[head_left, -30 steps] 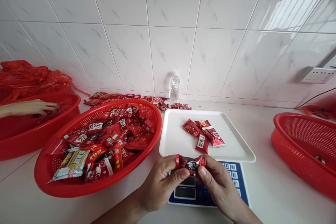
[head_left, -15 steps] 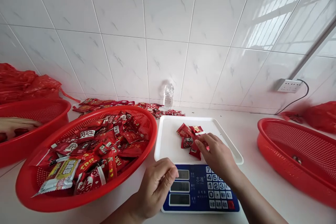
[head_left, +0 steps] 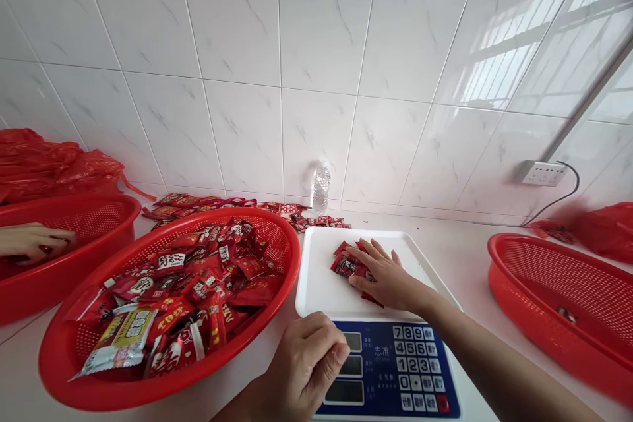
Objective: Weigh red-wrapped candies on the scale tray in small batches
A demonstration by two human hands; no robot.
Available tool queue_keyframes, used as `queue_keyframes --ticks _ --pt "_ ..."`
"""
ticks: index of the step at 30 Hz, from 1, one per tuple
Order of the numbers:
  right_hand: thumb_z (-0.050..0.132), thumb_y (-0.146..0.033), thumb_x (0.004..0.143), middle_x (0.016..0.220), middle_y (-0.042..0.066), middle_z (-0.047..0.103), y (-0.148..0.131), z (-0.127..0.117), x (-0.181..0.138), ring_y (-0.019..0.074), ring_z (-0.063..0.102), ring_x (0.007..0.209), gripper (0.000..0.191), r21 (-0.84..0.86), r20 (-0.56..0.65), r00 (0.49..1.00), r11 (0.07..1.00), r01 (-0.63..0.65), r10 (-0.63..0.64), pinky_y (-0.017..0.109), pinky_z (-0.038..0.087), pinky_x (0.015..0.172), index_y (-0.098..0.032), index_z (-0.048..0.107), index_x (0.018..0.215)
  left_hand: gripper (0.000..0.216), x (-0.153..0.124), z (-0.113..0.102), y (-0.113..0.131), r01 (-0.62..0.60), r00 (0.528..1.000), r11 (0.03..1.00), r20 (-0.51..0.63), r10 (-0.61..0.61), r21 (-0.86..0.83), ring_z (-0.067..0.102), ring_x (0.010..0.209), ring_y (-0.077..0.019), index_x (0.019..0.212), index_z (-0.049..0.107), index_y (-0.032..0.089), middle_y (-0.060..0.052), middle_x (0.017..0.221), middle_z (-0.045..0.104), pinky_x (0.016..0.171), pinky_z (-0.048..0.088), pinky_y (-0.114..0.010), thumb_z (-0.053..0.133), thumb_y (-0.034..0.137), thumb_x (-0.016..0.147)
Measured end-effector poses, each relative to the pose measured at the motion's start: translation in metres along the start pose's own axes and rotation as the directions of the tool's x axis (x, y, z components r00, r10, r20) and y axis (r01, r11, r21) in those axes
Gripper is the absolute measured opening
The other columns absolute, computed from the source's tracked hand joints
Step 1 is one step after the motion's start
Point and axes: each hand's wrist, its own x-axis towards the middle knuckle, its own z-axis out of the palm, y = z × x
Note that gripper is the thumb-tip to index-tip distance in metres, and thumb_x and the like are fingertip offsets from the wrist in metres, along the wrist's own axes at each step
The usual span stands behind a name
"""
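The white tabletop [head_left: 475, 254] bears three red baskets [head_left: 69, 382], a digital scale [head_left: 380, 379], a water bottle [head_left: 320, 190] and loose red packets [head_left: 190, 200] by the wall.

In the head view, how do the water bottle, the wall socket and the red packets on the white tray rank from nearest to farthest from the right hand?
1. Red packets, on the white tray, touched by the right hand.
2. Water bottle, behind the tray at the wall, slightly left.
3. Wall socket, far right on the tiles.
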Motion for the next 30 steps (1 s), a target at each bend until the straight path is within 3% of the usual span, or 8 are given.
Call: queue_keyframes --ticks 5,9,13,19,23,30 --pt "0.029 -0.077 0.086 0.162 0.004 0.013 -0.005 0.0 0.01 0.0386 0.001 0.146 0.074 -0.029 -0.013 1.0 0.999 0.025 -0.025 0.067 0.008 0.11 -0.04 0.028 0.15 0.02 0.0 0.0 0.0 -0.03 1.0 0.999 0.004 0.03 0.026 0.051 0.066 -0.0117 0.08 0.052 0.018 -0.001 0.071 0.054 0.061 0.04 -0.022 0.041 0.015 0.097" --pt "0.034 -0.073 0.087 0.158 0.006 0.025 -0.006 0.004 0.015 0.0411 0.014 0.144 0.069 -0.054 -0.036 0.995 0.994 0.091 -0.093 0.063 0.018 0.109 -0.035 0.041 0.145 0.02 0.001 0.0 0.001 -0.031 1.0 0.998 0.005 0.03 0.046 0.051 0.066 -0.0114 0.08 0.052 0.018 -0.001 0.071 0.055 0.061 0.04 -0.021 0.042 0.015 0.097" --pt "0.044 -0.059 0.091 0.149 0.007 0.042 -0.006 0.005 0.016 0.0378 0.031 0.137 0.055 -0.061 -0.104 0.979 0.984 0.168 -0.174 0.059 0.024 0.107 -0.029 0.051 0.137 0.02 0.001 0.0 0.001 -0.025 1.0 0.998 0.004 0.025 0.06 0.051 0.066 -0.0113 0.079 0.052 0.017 -0.001 0.071 0.055 0.061 0.04 -0.021 0.042 0.015 0.097" --pt "0.052 -0.026 0.09 0.115 0.008 0.067 -0.005 0.006 0.021 0.0241 0.056 0.111 0.028 0.012 -0.236 0.943 0.97 0.244 -0.235 0.041 0.037 0.099 -0.022 0.061 0.116 0.02 0.0 0.001 0.0 -0.039 0.999 0.996 0.01 0.039 0.079 0.052 0.068 -0.0119 0.08 0.053 0.018 -0.001 0.072 0.056 0.063 0.041 -0.022 0.043 0.015 0.097" --pt "0.048 -0.027 0.092 0.102 0.005 0.07 0.0 0.001 0.023 0.022 0.063 0.095 0.02 0.146 -0.327 0.933 0.967 0.207 -0.151 0.037 0.045 0.086 -0.025 0.06 0.107 0.019 0.0 0.0 -0.001 -0.05 0.999 0.995 0.01 0.049 0.088 0.053 0.068 -0.0121 0.081 0.052 0.018 -0.002 0.072 0.057 0.063 0.041 -0.022 0.043 0.014 0.096" --pt "0.04 -0.047 0.094 0.091 0.001 0.071 0.023 -0.018 0.018 0.0171 0.066 0.075 0.028 0.365 -0.431 0.899 0.926 0.093 0.08 0.028 0.049 0.065 -0.027 0.055 0.106 0.019 -0.001 0.0 0.0 -0.059 0.998 0.992 0.0 0.059 0.112 0.053 0.067 -0.0118 0.08 0.052 0.018 -0.001 0.071 0.057 0.063 0.041 -0.022 0.043 0.014 0.096"
